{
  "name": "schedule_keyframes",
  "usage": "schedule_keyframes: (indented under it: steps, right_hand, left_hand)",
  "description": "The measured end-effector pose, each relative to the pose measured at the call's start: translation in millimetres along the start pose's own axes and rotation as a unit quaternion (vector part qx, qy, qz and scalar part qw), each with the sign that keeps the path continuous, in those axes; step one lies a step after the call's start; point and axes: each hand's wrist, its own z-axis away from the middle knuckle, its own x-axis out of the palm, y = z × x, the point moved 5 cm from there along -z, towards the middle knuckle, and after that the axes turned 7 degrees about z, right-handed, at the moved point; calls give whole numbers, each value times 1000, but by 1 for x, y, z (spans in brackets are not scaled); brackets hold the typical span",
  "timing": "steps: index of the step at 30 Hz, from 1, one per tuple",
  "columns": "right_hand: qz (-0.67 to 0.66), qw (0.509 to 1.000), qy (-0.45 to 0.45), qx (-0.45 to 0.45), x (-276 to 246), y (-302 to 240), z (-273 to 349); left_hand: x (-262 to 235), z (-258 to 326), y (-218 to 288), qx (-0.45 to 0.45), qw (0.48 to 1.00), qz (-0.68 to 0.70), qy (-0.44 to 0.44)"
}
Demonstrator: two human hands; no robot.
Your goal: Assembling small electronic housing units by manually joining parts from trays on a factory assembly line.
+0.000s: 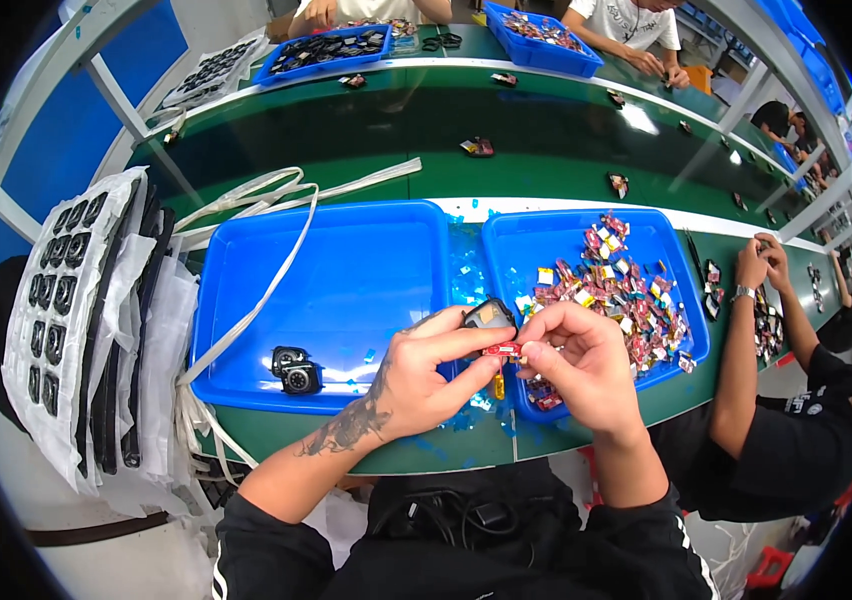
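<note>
Head view, fisheye, edges bent & dark at the rim. Left hand point(426, 375) pinches a small black part point(487, 314) betw. thumb & fingers, tight grip; most of the part is hidden by the fingers, can't tell its full shape. Right hand point(578, 365) grips narrow on a tiny red piece point(502, 350), w/ a small yellow bit point(498, 385) hanging just below, too small to make out. Both hands meet over the gap betw. 2 blue trays at the near bench edge. Left blue tray point(346, 270) holds 2 black round parts point(294, 369) touching each other, plus a white strap point(276, 270) draped across its left side. Right blue tray point(546, 245) holds a heap of red, yellow & white pieces point(616, 290), too many to count; the right hand covers the tray's near-left corner. Left of the trays, a stack of bagged black parts point(61, 290) leans upright. A co-worker's hands point(758, 262) are at the right, that person's body cut off by the rim. Green belt point(546, 130) beyond carries a few scattered small parts; 2 more blue trays point(326, 50) at the far side, other people's hands there.
</note>
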Motion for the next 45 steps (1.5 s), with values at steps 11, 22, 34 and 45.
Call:
schedule_keyframes:
  steps: [11,22,34,45]
  right_hand:
    - [237,961,57,-130,8,-19,4]
    - [295,937,139,-126,5,-2,-2]
    - [287,952,17,-105,5,-23,-68]
    - [497,865,65,35,-36,60,-277]
  left_hand:
    - [13,2,-30,-238,909,338,-62]
    - [11,2,-18,-139,948,287,11]
    - [-25,0,-5,-166,974,124,92]
    - [-120,89,25,-276,815,-510,-11]
